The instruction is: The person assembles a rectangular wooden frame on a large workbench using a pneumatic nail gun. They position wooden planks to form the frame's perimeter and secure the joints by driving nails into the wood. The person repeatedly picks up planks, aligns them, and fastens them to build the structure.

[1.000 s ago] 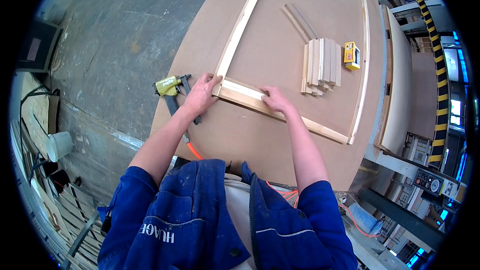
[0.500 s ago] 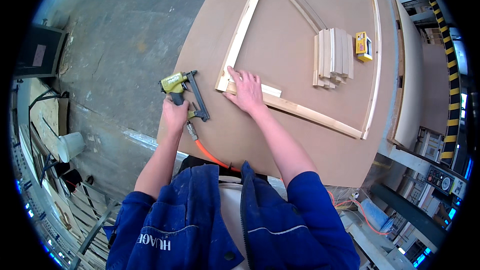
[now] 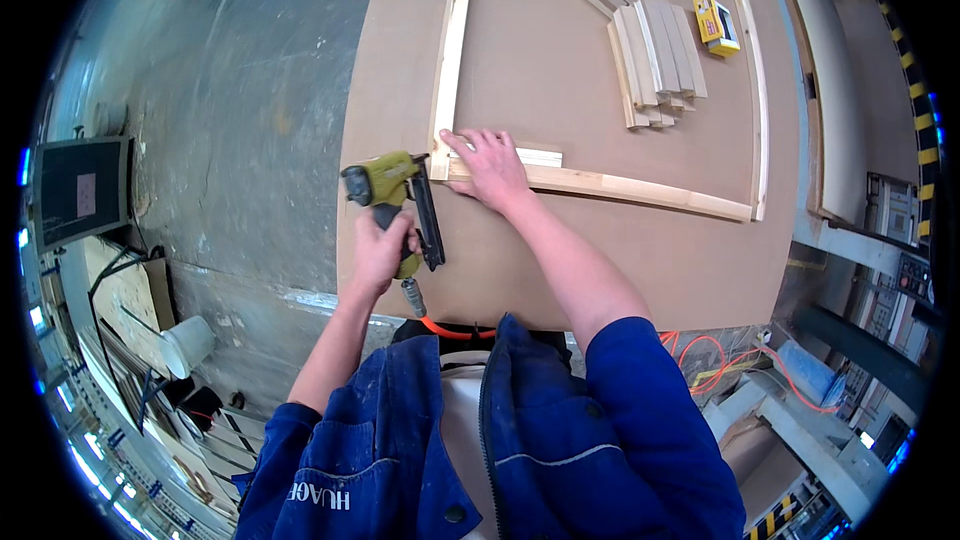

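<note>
Lifted rightward, the left hand (image 3: 378, 252) now grips the nail gun (image 3: 395, 198) at the frame corner (image 3: 441, 162); right hand (image 3: 487, 167) presses flat there.

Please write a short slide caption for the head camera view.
Left hand aims a green nail gun at the wooden frame corner while the right hand presses it flat.
</note>
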A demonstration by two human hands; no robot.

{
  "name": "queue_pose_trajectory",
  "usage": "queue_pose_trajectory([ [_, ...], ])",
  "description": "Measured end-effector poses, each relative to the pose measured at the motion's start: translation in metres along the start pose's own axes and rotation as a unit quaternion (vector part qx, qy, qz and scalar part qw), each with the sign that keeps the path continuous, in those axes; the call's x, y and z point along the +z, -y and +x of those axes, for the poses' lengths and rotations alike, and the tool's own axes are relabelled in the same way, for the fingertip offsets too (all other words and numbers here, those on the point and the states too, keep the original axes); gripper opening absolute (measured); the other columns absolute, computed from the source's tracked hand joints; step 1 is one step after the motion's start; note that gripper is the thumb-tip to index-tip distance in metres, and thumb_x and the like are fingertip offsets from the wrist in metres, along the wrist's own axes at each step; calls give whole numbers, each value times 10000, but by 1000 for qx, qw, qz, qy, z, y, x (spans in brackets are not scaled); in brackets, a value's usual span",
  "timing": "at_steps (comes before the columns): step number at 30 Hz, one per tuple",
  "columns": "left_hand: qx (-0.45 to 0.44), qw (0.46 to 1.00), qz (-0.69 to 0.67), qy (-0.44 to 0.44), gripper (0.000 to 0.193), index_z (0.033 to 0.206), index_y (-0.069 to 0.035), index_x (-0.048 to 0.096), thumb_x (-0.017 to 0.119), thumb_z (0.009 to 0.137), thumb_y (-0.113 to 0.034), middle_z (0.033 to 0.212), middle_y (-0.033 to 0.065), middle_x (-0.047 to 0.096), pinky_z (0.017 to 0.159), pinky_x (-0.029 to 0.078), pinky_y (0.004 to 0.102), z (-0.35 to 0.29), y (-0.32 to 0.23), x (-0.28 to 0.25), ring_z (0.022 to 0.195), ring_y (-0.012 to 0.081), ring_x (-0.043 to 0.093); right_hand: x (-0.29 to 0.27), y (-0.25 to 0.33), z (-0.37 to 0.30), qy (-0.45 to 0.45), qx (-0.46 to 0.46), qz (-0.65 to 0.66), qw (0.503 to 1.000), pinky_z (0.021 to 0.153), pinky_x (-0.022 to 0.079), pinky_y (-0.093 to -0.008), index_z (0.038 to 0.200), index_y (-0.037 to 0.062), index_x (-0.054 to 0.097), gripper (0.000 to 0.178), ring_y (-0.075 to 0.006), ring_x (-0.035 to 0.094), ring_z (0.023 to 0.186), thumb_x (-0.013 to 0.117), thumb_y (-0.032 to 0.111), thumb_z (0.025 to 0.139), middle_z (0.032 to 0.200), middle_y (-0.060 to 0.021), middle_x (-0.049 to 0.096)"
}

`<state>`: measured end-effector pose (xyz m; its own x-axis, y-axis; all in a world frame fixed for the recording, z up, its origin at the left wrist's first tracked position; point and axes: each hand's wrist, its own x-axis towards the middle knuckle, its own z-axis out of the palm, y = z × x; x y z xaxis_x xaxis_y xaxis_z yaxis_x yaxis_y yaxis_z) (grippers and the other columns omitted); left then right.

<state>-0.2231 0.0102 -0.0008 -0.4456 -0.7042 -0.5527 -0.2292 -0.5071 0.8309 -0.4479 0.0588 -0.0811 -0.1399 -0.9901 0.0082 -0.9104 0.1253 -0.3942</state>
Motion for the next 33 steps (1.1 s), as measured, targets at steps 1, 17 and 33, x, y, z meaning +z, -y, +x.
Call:
queue_pose_trajectory([
  [1, 31, 998, 52, -29, 206, 844, 20, 572, 645, 969, -126, 618, 59, 595, 486, 500, 314, 3, 2, 11, 492, 146, 580, 0, 0, 0, 1, 4, -2, 1000, 1112, 371, -428, 1511, 257, 474, 870, -231, 533, 1270, 858, 445, 753, 1341, -46, 573],
  [17, 19, 939, 342, -34, 284, 859, 82, 611, 668, 929, -187, 579, 138, 645, 505, 535, 377, 10, -9, 44, 491, 222, 658, 3, -3, -1, -26, -1, 24, 999, 1071, 402, -418, 1498, 249, 477, 927, -214, 562, 1227, 903, 410, 691, 1292, -22, 603],
  [33, 50, 955, 281, -75, 187, 876, 19, 580, 632, 968, -136, 584, 49, 584, 447, 476, 326, 3, -7, 44, 458, 156, 572, -3, -4, -2, 1, 17, 38, 999, 1149, 371, -439, 1526, 201, 441, 967, -245, 523, 1320, 906, 381, 698, 1389, -70, 574],
])
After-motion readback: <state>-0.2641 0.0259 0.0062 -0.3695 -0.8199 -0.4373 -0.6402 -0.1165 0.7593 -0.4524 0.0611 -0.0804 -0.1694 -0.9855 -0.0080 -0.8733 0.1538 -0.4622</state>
